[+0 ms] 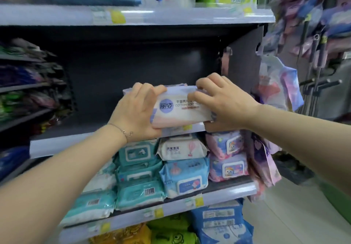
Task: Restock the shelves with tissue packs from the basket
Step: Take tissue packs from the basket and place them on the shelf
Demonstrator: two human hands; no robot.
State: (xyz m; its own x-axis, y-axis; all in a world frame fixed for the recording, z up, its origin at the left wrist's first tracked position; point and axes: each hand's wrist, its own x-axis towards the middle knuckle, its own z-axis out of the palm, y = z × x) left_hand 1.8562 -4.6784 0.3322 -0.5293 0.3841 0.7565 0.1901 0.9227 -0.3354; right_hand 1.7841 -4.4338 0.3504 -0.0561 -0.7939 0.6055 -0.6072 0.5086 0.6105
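A white and pink tissue pack point(182, 109) with a purple round logo is held upright at the front right of the middle shelf point(62, 145). My left hand point(136, 111) grips its left end, thumb under the bottom edge. My right hand point(226, 101) grips its right end, fingers over the top. Behind it the edges of more packs point(152, 89) of the same kind show. The rest of this dark shelf to the left holds nothing. The basket is out of view.
The shelf below point(228, 190) is packed with teal, white, blue and pink wipe packs. Above, an upper shelf point(171, 16) carries blue, white and green packs. Hanging bagged goods point(275, 84) crowd the right end of the unit. Dark racks stand at left.
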